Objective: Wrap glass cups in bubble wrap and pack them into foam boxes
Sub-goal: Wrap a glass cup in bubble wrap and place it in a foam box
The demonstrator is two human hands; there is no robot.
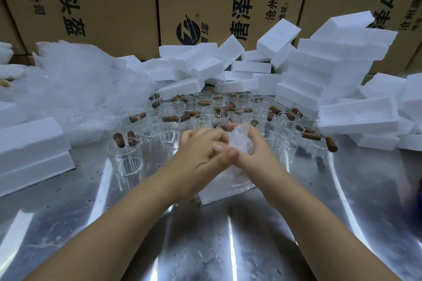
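The crumpled clear bubble-wrap bundle [241, 141] sits at the middle of the shiny steel table [205, 246], held over a small white foam box [219, 197]; only the box's near-left corner shows under the wrists. Whether a cup is inside the wrap cannot be made out. The left hand [201, 153] curls its fingers against the bundle's left side, and the right hand [253, 155] wraps round its right side, thumbs meeting in front.

Just behind the hands stand many clear glass beakers [157, 137], packed rim to rim, with short brown cylinders [170, 118] lying across and among them. A loose heap of clear bubble wrap [75, 84] fills the far-left part of the table. Two stacked white foam boxes [29, 150] lie at the left edge. A tall, tumbled pile of white foam boxes [319, 70] lines the far edge and right side. Brown printed cardboard cartons [102, 2] rise behind the far edge.

The near half of the table is bare metal on both sides of the forearms, down to the near edge.
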